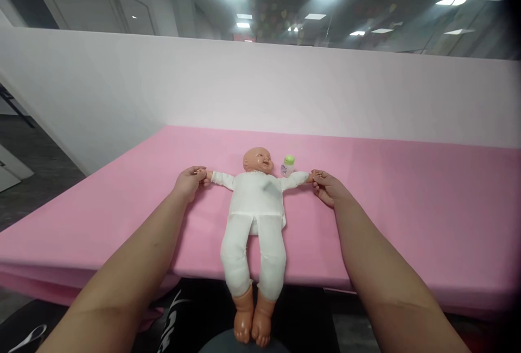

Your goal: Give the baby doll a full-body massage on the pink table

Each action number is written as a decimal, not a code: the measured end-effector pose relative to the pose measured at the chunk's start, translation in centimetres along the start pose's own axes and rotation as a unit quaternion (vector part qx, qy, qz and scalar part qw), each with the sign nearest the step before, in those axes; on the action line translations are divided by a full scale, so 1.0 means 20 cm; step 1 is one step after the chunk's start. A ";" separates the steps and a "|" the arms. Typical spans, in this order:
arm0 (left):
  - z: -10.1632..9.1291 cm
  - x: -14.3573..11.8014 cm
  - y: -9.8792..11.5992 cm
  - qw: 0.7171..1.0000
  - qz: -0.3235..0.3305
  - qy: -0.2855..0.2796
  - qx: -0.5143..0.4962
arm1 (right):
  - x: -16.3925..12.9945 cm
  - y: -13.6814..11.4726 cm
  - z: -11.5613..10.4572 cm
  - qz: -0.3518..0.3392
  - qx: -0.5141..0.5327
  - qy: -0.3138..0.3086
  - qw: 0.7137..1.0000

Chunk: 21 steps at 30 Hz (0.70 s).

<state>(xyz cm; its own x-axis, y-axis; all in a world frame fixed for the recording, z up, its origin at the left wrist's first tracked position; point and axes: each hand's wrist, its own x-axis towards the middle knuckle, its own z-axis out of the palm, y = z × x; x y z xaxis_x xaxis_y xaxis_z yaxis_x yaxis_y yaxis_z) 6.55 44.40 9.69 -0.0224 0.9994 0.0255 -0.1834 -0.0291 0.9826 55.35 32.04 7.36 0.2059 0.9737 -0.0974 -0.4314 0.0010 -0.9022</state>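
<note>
A baby doll in a white outfit lies on its back on the pink table, arms spread wide, bare feet hanging over the front edge. My left hand pinches the doll's hand on the left side. My right hand pinches the doll's other hand on the right. A small white bottle with a green cap stands just beside the doll's head, to its right.
A pale pink partition wall rises behind the table. Dark floor and a grey ramp-like panel lie to the left. A black cloth with white print shows below the table's front edge.
</note>
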 end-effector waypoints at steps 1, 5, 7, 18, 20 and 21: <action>0.00 0.00 0.00 1.000 0.006 0.000 0.002 | -0.01 0.00 0.00 0.001 -0.006 -0.003 1.000; 0.00 0.00 0.00 0.999 0.018 0.012 0.027 | -0.03 -0.02 0.03 -0.006 -0.030 -0.025 0.999; 0.00 0.00 0.00 0.999 0.019 0.016 0.034 | -0.03 -0.02 0.04 -0.011 -0.037 -0.014 0.999; -0.01 0.02 -0.01 1.000 -0.008 0.023 0.016 | 0.04 0.04 0.06 -0.034 -0.077 0.114 0.990; -0.02 0.02 -0.01 1.000 -0.013 0.004 0.009 | 0.04 0.04 0.06 -0.029 -0.075 0.108 0.991; -0.02 0.02 -0.01 1.000 -0.014 -0.003 0.006 | 0.04 0.04 0.06 -0.026 -0.072 0.103 0.992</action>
<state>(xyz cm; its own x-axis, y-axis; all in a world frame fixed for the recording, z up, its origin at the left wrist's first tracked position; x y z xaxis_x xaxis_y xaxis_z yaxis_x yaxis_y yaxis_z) 6.12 44.85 9.47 -0.0114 0.9999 -0.0005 -0.1728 -0.0014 0.9850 54.10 33.10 7.16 0.4064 0.9057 -0.1205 -0.2885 0.0020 -0.9575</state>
